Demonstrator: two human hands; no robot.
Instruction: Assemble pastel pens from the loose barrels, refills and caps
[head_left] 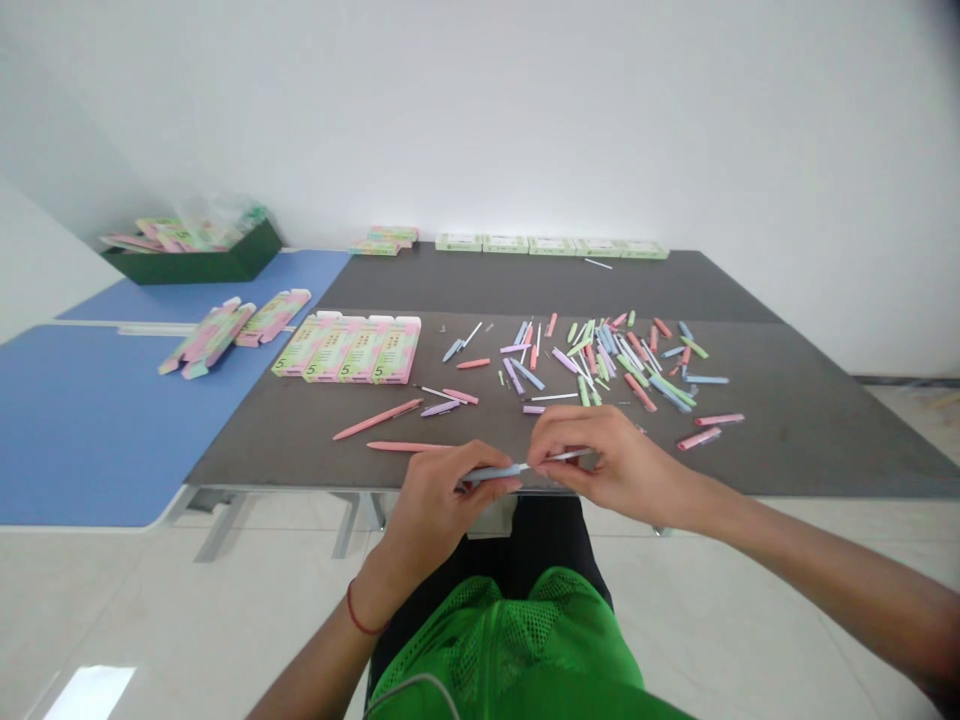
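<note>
Near the table's front edge, my left hand [448,492] is closed around a light blue pen barrel [491,472]. My right hand [596,455] pinches a thin white pen refill [571,455], whose one end meets the open tip of the barrel. Two assembled pink pens, one pink pen [376,419] and another pink pen [405,446], lie just beyond my left hand. Past my right hand spreads a loose heap of pastel pen parts [607,355]: barrels, caps and white refills.
Flattened-looking pink and green cartons [349,348] lie in a row at left on the dark table [787,420]. More boxes [551,245] line its back edge. A dark green bin [202,265] stands on the blue table [97,420], beside loose cartons [214,335].
</note>
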